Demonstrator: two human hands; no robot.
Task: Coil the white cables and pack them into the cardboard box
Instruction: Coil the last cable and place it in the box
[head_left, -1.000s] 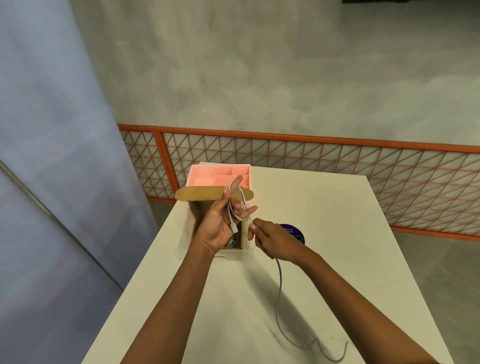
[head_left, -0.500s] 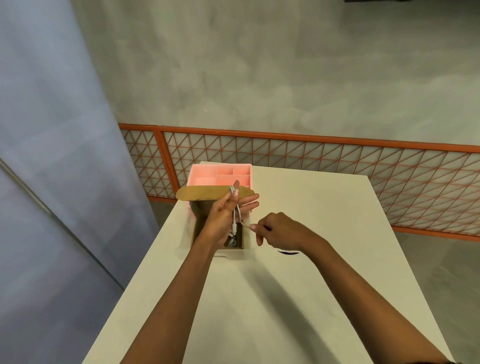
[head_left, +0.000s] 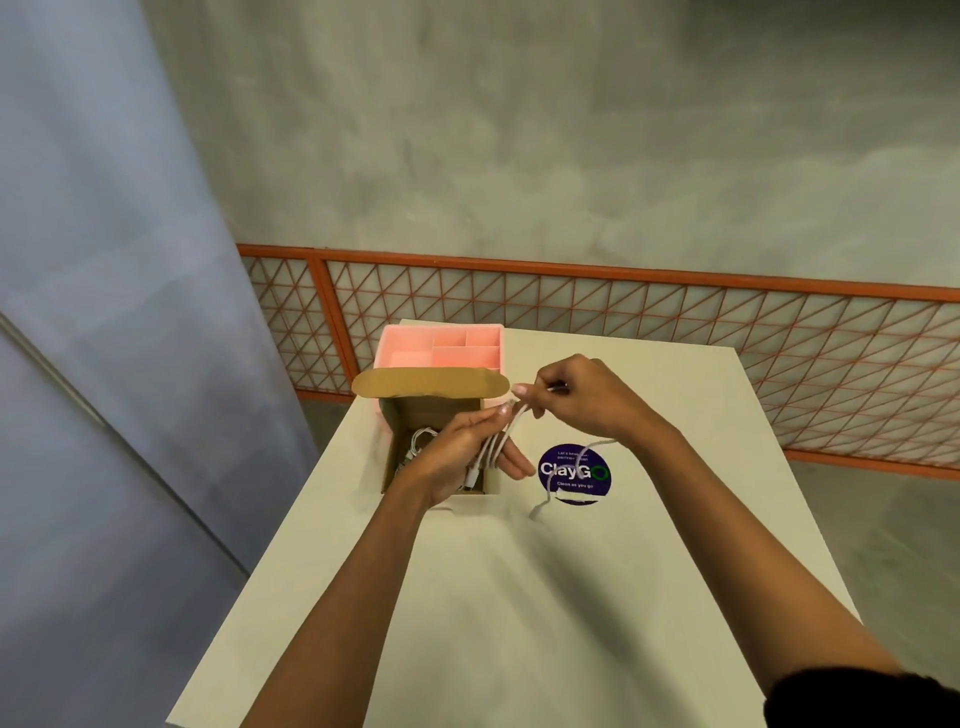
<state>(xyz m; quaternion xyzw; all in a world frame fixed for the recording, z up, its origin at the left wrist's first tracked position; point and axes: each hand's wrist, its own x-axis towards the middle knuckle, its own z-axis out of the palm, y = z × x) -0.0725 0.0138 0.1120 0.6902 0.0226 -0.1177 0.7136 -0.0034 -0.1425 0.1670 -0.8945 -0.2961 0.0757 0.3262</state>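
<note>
My left hand (head_left: 467, 457) holds several loops of a white cable (head_left: 500, 441) just above the right edge of the open cardboard box (head_left: 395, 441). My right hand (head_left: 582, 400) pinches the same cable at the top of the loops, a little right of the box. A loose tail of the cable (head_left: 587, 457) hangs down from my right hand, and its end reaches the table. Another coiled white cable (head_left: 421, 441) lies inside the box, partly hidden by my left hand.
A pink compartment tray (head_left: 441, 345) stands right behind the box's raised flap (head_left: 431, 383). A round purple sticker (head_left: 574, 474) lies on the white table (head_left: 519, 597) right of the box. An orange lattice railing (head_left: 675, 322) runs behind the table.
My right hand rose and moved right, drawing the cable up over the loops. The long slack that trailed across the table has shortened to a short tail. The purple sticker is uncovered.
</note>
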